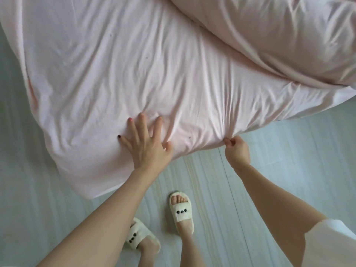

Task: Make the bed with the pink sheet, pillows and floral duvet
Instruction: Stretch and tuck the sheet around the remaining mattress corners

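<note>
Head view: left hand (pixel 146 145) pressed flat, fingers spread, on pink sheet (pixel 115 64); right hand (pixel 238 151) apparently pinching its edge, lower centre.

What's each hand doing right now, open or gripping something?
Left hand: open, fingers spread flat, pressing on the pink sheet.
Right hand: closed, pinching the pink sheet's edge.

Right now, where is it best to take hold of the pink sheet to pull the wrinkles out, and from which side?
Probably at its hanging edge, from the floor side. The right hand already pinches the pink sheet there, where creases fan toward the edge, while the left hand presses flat on top.
</note>
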The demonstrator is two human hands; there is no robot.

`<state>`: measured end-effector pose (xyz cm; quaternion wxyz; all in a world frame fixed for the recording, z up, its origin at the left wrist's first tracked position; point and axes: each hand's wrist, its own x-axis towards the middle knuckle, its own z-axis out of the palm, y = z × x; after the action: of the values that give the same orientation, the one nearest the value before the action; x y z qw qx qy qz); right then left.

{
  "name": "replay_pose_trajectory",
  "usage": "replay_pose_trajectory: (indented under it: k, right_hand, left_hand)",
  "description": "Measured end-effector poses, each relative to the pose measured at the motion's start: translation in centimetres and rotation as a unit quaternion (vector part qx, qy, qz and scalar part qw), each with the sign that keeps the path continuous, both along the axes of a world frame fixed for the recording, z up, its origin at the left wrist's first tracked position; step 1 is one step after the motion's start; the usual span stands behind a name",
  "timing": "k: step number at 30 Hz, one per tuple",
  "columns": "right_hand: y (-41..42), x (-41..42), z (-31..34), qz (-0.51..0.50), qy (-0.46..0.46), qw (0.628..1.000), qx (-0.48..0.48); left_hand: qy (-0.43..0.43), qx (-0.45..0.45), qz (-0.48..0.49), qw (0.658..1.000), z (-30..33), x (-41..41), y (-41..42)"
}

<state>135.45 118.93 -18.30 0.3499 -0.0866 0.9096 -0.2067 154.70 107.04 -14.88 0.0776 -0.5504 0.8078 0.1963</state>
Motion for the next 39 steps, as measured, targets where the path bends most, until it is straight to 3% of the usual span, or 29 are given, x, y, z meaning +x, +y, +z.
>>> replay_pose_trajectory:
  k: [4,10,12,14,18,28,34,39]
  right_hand:
    - [0.3,-0.8,-0.1,0.087,0.005,0.995,0.053]
    - [0.8,-2.8,0.7,0.172,-0.051,0.978,0.107]
    - [1.2,-3.8,0.9,0.085,-0.071,0.992,0.066]
    - [1.1,-5.1,1.2,-0.075,-0.058,0.995,-0.007]
    - [-1.2,-9.2,0.7,-0.304,-0.050,0.945,-0.108]
    - [2.9,-10.7,0.2,-0.227,0.090,0.968,0.050]
    - [1.8,-11.1,0.7,-0.285,-0.023,0.958,-0.034]
    - [0.5,-12.7,2.1,-0.319,0.045,0.937,-0.136]
  left_hand:
    - [0.018,-0.056,-0.028,0.998,0.7,-1.7,0.1]
    - [0.014,-0.053,-0.199,0.978,1.6,-5.8,-0.8]
    - [-0.036,-0.018,-0.243,0.969,1.0,-6.6,-0.7]
    - [-0.081,-0.001,-0.254,0.964,0.3,-7.0,-0.9]
    - [-0.087,-0.011,-0.237,0.968,-0.4,-7.5,-0.9]
    - [-0.086,-0.068,-0.188,0.976,-1.1,-8.1,0.9]
    - [-0.016,-0.089,-0.257,0.962,1.1,-11.8,2.2]
    - [-0.093,0.021,-0.263,0.960,1.4,-13.7,3.5]
